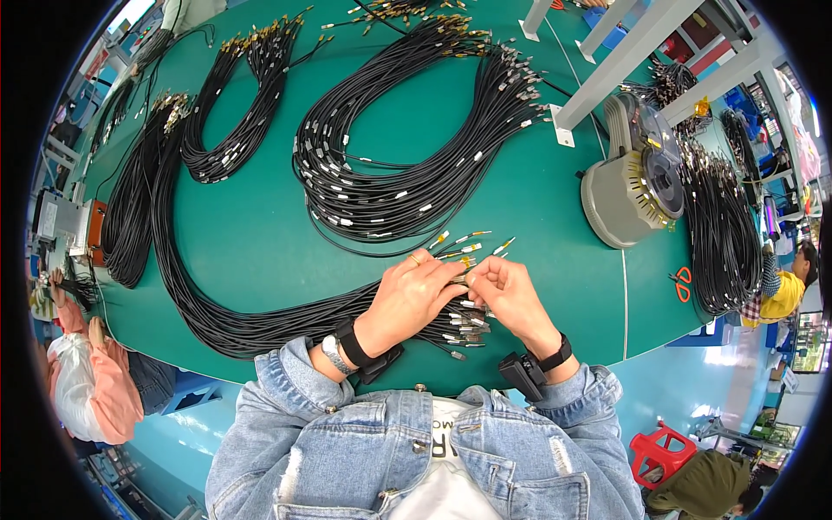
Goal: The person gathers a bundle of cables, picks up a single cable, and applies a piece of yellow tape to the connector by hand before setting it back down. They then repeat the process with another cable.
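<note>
My left hand [409,296] and my right hand [510,293] meet over the green table [260,251], both pinching the connector ends of a bundle of black cables [251,325]. Several gold and silver tipped ends [468,244] fan out just beyond my fingers. More plug ends [466,326] lie under and between my wrists. The bundle trails away to my left in a long curve. A ring sits on a left finger, and both wrists carry black bands.
Large coils of black cable [407,139] fill the middle and left of the table. A grey tape dispenser machine [631,178] stands at the right, orange scissors [683,282] near it, more cables [719,234] beyond. Other people sit at the left and right edges. A red stool [660,451] stands lower right.
</note>
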`<action>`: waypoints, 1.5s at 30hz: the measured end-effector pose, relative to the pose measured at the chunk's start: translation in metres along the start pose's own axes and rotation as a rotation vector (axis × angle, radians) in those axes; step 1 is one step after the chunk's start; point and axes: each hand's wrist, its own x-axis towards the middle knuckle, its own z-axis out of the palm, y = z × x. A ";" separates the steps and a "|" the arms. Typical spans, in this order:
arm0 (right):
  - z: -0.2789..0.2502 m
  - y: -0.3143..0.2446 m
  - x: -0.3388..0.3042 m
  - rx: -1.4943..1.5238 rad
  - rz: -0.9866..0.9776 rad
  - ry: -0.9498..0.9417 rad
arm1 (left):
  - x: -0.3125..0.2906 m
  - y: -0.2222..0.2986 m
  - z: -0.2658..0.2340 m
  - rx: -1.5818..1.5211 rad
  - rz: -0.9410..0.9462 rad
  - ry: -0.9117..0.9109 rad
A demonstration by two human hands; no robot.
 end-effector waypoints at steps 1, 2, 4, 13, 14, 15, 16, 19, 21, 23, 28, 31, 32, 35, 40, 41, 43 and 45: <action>0.001 0.000 0.000 -0.001 -0.007 -0.007 | -0.001 0.000 0.000 0.020 0.016 -0.035; 0.001 0.001 -0.001 -0.003 -0.014 -0.014 | -0.002 -0.001 0.000 0.040 0.032 -0.070; 0.002 0.002 0.000 -0.005 -0.021 -0.020 | -0.003 -0.003 0.001 0.059 0.047 -0.106; 0.004 0.004 0.000 0.196 -0.004 -0.046 | -0.006 -0.004 0.004 0.030 0.013 -0.079; 0.004 0.004 0.000 0.187 -0.005 -0.044 | -0.006 -0.004 0.005 0.030 0.009 -0.084; 0.004 0.005 0.000 0.179 -0.007 -0.042 | -0.007 -0.004 0.005 0.029 0.006 -0.088; 0.004 0.006 -0.001 0.179 -0.008 -0.042 | -0.007 -0.005 0.005 0.029 0.007 -0.087; 0.005 0.008 -0.001 0.195 -0.037 -0.040 | -0.008 -0.006 0.007 0.020 0.002 -0.095; 0.007 0.008 -0.001 0.204 -0.035 -0.033 | -0.008 -0.006 0.007 0.023 -0.003 -0.103; 0.008 0.008 -0.001 0.223 -0.027 -0.021 | -0.008 -0.006 0.007 0.028 -0.016 -0.119; 0.007 0.006 -0.002 0.245 -0.049 -0.009 | -0.005 -0.003 0.004 0.034 -0.033 -0.127; 0.000 0.003 0.004 0.194 -0.100 0.049 | -0.002 -0.002 0.004 -0.032 -0.036 -0.061; -0.001 0.000 0.008 0.195 -0.105 0.051 | -0.001 -0.002 0.003 -0.030 -0.031 -0.060; -0.006 -0.011 0.018 0.177 -0.134 0.240 | 0.000 0.001 -0.001 -0.018 -0.062 -0.097; -0.010 -0.006 0.034 0.174 -0.095 0.192 | 0.006 -0.001 -0.005 -0.042 0.031 -0.103; -0.011 -0.006 0.032 0.182 -0.129 0.177 | 0.010 -0.001 -0.006 -0.017 0.021 -0.021; -0.012 -0.006 0.029 0.198 -0.197 0.150 | 0.019 -0.002 -0.007 0.030 0.003 0.142; -0.011 -0.011 0.022 0.181 -0.221 0.127 | 0.023 -0.006 -0.007 0.017 0.005 0.125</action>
